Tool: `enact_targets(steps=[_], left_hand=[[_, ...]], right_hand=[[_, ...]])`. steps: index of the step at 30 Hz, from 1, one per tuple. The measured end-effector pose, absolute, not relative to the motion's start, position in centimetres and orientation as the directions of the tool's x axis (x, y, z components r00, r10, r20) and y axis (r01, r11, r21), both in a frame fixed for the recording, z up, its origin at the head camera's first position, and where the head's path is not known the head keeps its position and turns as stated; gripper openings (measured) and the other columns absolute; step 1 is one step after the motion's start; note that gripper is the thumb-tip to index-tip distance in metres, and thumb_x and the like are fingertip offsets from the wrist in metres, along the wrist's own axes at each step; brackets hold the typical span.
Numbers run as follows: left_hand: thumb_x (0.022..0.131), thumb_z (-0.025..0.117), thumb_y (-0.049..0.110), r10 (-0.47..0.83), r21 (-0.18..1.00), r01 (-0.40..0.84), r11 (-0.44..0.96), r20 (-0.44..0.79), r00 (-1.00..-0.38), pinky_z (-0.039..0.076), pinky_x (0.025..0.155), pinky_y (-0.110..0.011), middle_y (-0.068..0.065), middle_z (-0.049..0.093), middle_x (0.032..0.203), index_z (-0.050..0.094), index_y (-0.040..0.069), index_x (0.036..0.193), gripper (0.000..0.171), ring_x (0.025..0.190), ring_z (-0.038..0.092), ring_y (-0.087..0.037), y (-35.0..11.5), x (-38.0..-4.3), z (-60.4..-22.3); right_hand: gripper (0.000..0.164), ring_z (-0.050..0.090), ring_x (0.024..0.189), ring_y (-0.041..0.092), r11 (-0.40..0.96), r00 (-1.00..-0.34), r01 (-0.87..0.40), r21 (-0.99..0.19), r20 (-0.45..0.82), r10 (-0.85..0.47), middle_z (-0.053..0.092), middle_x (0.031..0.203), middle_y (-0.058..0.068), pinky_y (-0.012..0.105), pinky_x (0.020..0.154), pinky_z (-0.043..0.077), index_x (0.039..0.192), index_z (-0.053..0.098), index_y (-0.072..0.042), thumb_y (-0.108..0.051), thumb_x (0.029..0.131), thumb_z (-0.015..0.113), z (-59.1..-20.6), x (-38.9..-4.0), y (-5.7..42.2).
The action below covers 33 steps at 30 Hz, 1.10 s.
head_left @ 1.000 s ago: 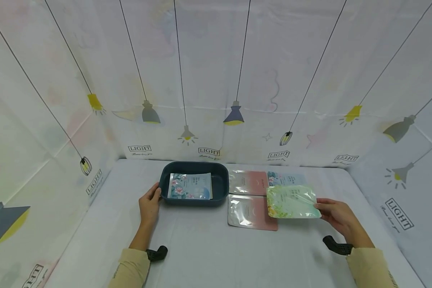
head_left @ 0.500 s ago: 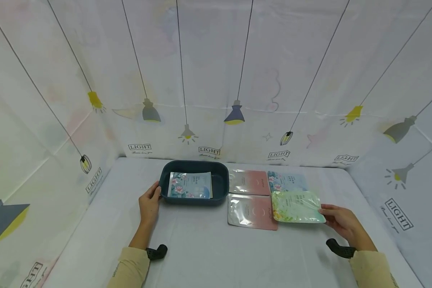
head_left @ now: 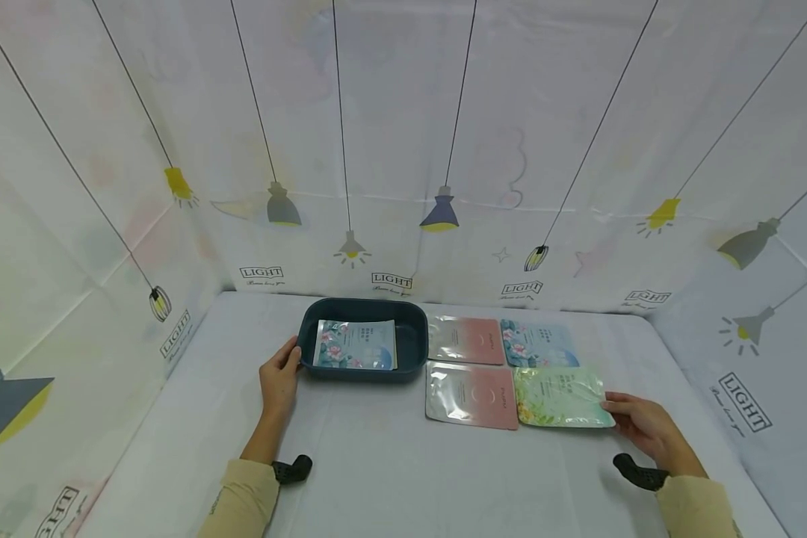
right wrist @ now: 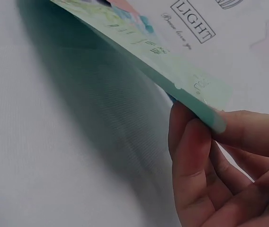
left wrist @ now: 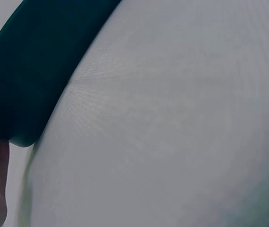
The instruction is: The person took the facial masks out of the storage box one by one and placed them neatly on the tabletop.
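At the dark teal tray [head_left: 413, 355], my left hand [head_left: 279, 381] holds its left end; fingertips touch the wall in the left wrist view. A blue floral face mask packet [head_left: 356, 345] lies inside, with a thin yellow edge showing beneath it. My right hand [head_left: 645, 426] pinches the right edge of a green floral face mask packet [head_left: 561, 400] between thumb and fingers. In the right wrist view this green packet [right wrist: 139, 59] is tilted, its held edge raised over the cloth. Left of it lies a pink and silver packet [head_left: 471, 394].
Behind these, another pink and silver packet [head_left: 466, 340] lies beside the tray, with a blue floral packet [head_left: 539, 342] to its right. A white cloth [head_left: 403, 478] covers the table. A white curtain [head_left: 390, 149] printed with lamps stands behind and at both sides.
My right hand has drawn the green packet right, nearer to me and lower, uncovering more of the blue packet and the front pink one. The left hand stays at the tray.
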<state>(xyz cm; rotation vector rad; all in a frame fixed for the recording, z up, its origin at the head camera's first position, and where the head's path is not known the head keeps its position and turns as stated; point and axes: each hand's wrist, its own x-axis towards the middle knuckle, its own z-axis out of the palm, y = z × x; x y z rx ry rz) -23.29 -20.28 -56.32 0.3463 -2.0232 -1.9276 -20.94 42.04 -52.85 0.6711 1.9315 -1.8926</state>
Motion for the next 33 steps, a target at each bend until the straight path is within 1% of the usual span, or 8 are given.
enact_targets(steps=[2,6,8,14,21,23,26,33], left_hand=[[0.101,0.053,0.026,-0.391,0.997,0.047,0.058,0.066,-0.918,0.050,0.083,-0.005,-0.013,0.055,0.142,0.054,0.003,0.137,0.043,0.128,0.055,-0.025,-20.3,-23.2,-56.3],[0.102,0.053,0.024,-0.396,0.998,0.047,0.048,0.062,-0.916,0.050,0.083,-0.005,-0.013,0.055,0.142,0.055,0.002,0.137,0.041,0.128,0.056,-0.023,-20.2,-23.1,-56.1],[0.102,0.053,0.022,-0.398,0.998,0.047,0.039,0.059,-0.915,0.050,0.083,-0.005,-0.013,0.056,0.141,0.055,0.002,0.136,0.041,0.128,0.056,-0.023,-20.1,-23.1,-56.1],[0.102,0.053,0.023,-0.395,0.999,0.039,0.033,0.049,-0.917,0.050,0.084,-0.007,-0.013,0.055,0.142,0.054,0.002,0.137,0.041,0.128,0.055,-0.023,-20.2,-23.1,-56.0],[0.102,0.053,0.024,-0.389,0.999,0.027,0.039,0.040,-0.920,0.050,0.085,-0.008,-0.013,0.054,0.143,0.054,0.003,0.137,0.041,0.130,0.055,-0.024,-20.2,-23.3,-56.2],[0.101,0.053,0.024,-0.394,0.999,0.028,0.042,0.042,-0.918,0.050,0.085,-0.007,-0.013,0.055,0.142,0.054,0.003,0.137,0.041,0.129,0.055,-0.024,-20.2,-23.3,-56.2],[0.102,0.053,0.023,-0.399,0.998,0.034,0.046,0.050,-0.916,0.050,0.083,-0.005,-0.014,0.055,0.141,0.055,0.002,0.137,0.041,0.128,0.056,-0.025,-20.1,-23.2,-56.1],[0.102,0.053,0.023,-0.402,0.997,0.039,0.062,0.061,-0.914,0.050,0.082,-0.004,-0.013,0.056,0.141,0.055,0.003,0.137,0.041,0.127,0.057,-0.024,-20.2,-23.2,-56.1]], right_hand=[[0.032,0.061,0.080,0.007,0.021,-0.828,0.556,-0.831,-0.552,0.096,0.066,0.085,-0.013,0.024,0.070,0.055,0.118,0.058,-0.007,-0.011,0.089,0.070,-53.1,-20.9,42.1],[0.055,0.062,0.078,0.006,0.177,-0.847,0.532,-0.828,-0.513,0.142,0.065,0.084,-0.014,0.025,0.070,0.057,0.135,0.048,0.008,-0.014,0.090,0.070,-53.4,-20.9,41.8],[0.060,0.063,0.076,0.005,0.274,-0.863,0.506,-0.818,-0.478,0.166,0.065,0.084,-0.014,0.025,0.068,0.058,0.137,0.044,0.012,-0.015,0.090,0.069,-53.4,-20.9,41.5],[0.053,0.064,0.072,0.005,0.430,-0.891,0.454,-0.780,-0.401,0.213,0.068,0.083,-0.008,0.026,0.063,0.058,0.130,0.049,0.016,-0.014,0.090,0.066,-53.3,-21.0,40.6],[0.040,0.062,0.070,0.013,0.551,-0.898,0.441,-0.709,-0.346,0.273,0.069,0.094,0.017,0.029,0.060,0.057,0.121,0.056,0.015,-0.010,0.091,0.061,-53.1,-21.2,40.0],[0.036,0.062,0.069,0.015,0.569,-0.898,0.439,-0.695,-0.331,0.289,0.068,0.097,0.021,0.029,0.059,0.057,0.119,0.058,0.014,-0.009,0.091,0.059,-53.1,-21.3,39.9],[0.035,0.062,0.069,0.016,0.571,-0.895,0.446,-0.690,-0.326,0.305,0.069,0.096,0.021,0.030,0.059,0.057,0.119,0.059,0.013,-0.009,0.091,0.059,-53.1,-21.4,39.9],[0.038,0.061,0.073,0.015,0.562,-0.898,0.439,-0.701,-0.330,0.290,0.069,0.092,0.012,0.027,0.060,0.056,0.120,0.058,0.012,-0.015,0.092,0.060,-52.6,-21.5,39.6]])
